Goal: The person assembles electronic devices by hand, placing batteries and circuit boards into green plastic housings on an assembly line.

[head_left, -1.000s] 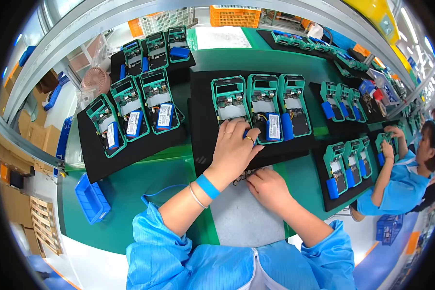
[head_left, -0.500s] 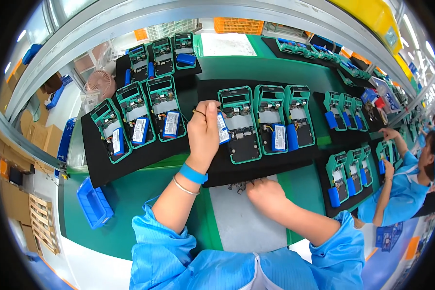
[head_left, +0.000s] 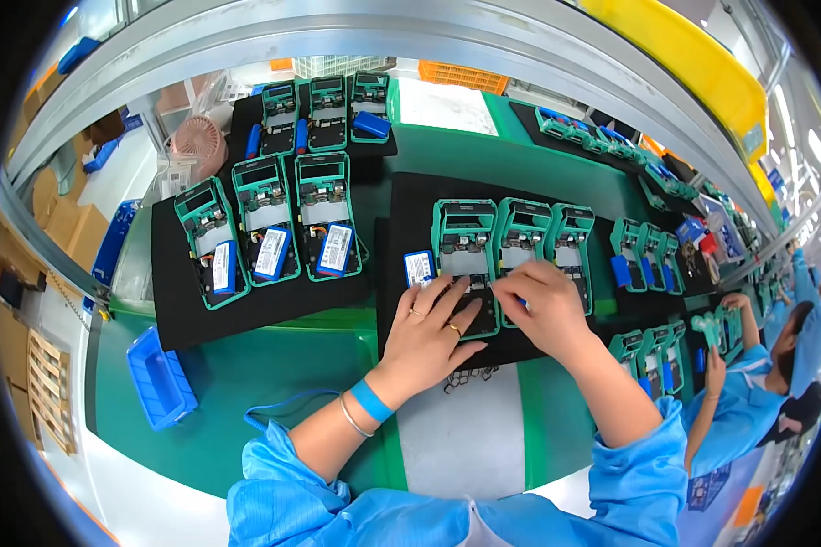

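Observation:
My left hand (head_left: 433, 333) lies with fingers spread over the lower part of an open green device housing (head_left: 465, 221) on the middle black mat. My right hand (head_left: 547, 308) reaches in from the right, thumb and forefinger pinched at the same housing's right edge; whatever they hold is hidden. A blue battery pack with a white label (head_left: 418, 268) rests against the housing's left side. Two more green housings, a middle one (head_left: 524, 219) and a right one (head_left: 572, 225), stand in the row, partly behind my right hand. Small dark metal pieces (head_left: 470, 376) lie below the mat's front edge.
On the left black mat (head_left: 187, 324) several housings carry blue battery packs. A blue plastic bin (head_left: 160, 378) sits at the left table edge, near a pink fan (head_left: 198, 146). A metal frame bar (head_left: 337, 41) crosses above. At right, a co-worker (head_left: 762, 378) handles similar housings.
My left hand has let go of the battery pack and moved onto the housing. My right hand has come up from the small metal pieces to the housing. The view has shifted slightly.

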The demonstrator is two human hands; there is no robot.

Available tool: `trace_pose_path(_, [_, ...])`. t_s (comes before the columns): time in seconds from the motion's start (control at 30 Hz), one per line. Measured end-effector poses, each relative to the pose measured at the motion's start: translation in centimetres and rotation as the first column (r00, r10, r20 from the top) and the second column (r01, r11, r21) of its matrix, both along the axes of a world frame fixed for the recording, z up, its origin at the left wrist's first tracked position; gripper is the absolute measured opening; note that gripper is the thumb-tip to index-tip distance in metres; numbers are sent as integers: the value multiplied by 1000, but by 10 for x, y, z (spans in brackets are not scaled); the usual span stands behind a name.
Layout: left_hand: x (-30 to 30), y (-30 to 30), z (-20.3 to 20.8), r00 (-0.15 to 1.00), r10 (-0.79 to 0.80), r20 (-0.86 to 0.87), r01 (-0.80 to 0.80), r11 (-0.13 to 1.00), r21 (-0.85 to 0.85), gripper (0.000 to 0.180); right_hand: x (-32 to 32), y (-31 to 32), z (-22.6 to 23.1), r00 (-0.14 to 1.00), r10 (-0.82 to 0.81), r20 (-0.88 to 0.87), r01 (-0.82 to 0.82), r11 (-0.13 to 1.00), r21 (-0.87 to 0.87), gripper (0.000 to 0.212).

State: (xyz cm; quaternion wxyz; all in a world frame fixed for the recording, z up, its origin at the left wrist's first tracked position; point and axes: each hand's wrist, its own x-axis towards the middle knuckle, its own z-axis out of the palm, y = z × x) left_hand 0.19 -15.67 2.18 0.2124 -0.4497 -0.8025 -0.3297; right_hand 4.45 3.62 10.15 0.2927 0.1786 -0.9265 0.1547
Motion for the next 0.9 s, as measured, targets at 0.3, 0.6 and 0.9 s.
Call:
trace_pose_path(0.3, [-2,4,-13,999,-9,-51,7,999,-42,47,-47,13,-22,988,88,-128,-20,888,459,15])
trace_pose_path(0.6, [-4,5,-15,996,-25,-87,24,1000,-4,45,-55,12,-22,988,66,-138,27,811,584,16])
trace_pose_path(0.9, [-4,2,-14,996,-45,-82,44,999,-23,46,-64,3,-6,992,58,-110,23,781,624,14])
